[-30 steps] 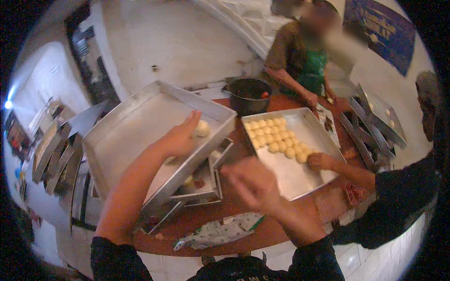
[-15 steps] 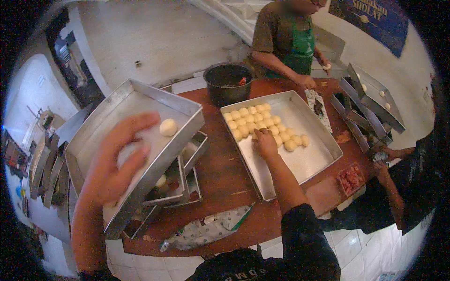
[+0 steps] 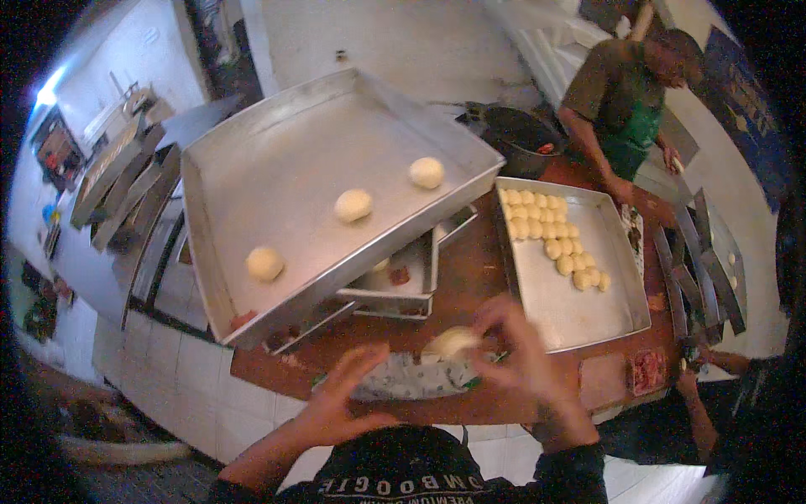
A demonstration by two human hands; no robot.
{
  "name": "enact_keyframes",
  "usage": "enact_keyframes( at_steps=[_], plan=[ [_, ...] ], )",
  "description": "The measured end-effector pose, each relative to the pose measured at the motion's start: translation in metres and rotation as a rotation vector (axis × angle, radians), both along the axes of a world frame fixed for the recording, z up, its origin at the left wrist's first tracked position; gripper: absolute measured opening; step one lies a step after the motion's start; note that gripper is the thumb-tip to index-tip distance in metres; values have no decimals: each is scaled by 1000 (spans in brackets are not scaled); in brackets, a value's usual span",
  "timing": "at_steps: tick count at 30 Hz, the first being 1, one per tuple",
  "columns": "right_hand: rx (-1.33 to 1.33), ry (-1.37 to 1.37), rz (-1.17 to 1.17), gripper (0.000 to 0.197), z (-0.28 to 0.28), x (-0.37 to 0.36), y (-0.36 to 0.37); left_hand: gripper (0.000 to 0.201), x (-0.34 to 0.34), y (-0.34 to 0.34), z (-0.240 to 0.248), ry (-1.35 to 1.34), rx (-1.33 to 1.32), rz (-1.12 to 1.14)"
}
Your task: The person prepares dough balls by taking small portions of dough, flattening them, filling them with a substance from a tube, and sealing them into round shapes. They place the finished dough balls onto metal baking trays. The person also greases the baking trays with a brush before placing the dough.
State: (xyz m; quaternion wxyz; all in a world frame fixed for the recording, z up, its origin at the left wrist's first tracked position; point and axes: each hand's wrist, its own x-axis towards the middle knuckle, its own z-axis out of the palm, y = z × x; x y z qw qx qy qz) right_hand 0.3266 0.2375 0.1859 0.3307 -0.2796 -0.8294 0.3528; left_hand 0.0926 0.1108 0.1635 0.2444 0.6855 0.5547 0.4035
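My right hand pinches a pale dough ball between thumb and fingers, slightly blurred, over the near part of the table. Beside it, to the left, my left hand has thumb and fingers spread with nothing between them. Under both hands lies a patterned plastic bag. A large metal tray at the left, propped on other trays, carries three dough balls, spaced in a row near its close edge. Another metal tray at the right holds several yellowish dough balls crowded toward its far left.
A dark pot stands at the back. Across the table a person in a green apron handles dough. Stacked trays and a box of red filling are at the right, near another person's hands.
My right hand has left the right tray and come back toward me with a dough ball. My left hand has withdrawn from above the left tray. The view has shifted left.
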Motion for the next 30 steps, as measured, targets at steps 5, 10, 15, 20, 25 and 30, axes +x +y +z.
enact_keyframes(
  at_steps=[5,10,15,20,25,30],
  plan=[
    [-503,-79,339,27,-47,-76,-47,28,-19,-33,-65,-376,-78,151],
    [263,-376,77,41,-114,-126,-46,22,-83,-87,-76,-503,-419,517],
    [92,-717,223,56,-141,-153,-55,27,-107,-116,-101,-604,-463,562],
    [-348,-553,308,45,-130,-136,-46,24,-105,-93,-126,138,54,596],
    [-532,-243,380,35,-124,-114,-37,19,-43,-38,-138,-432,-148,588],
    [-488,-309,245,32,-113,-116,-38,23,-30,-34,-133,-859,-455,516]
  ],
)
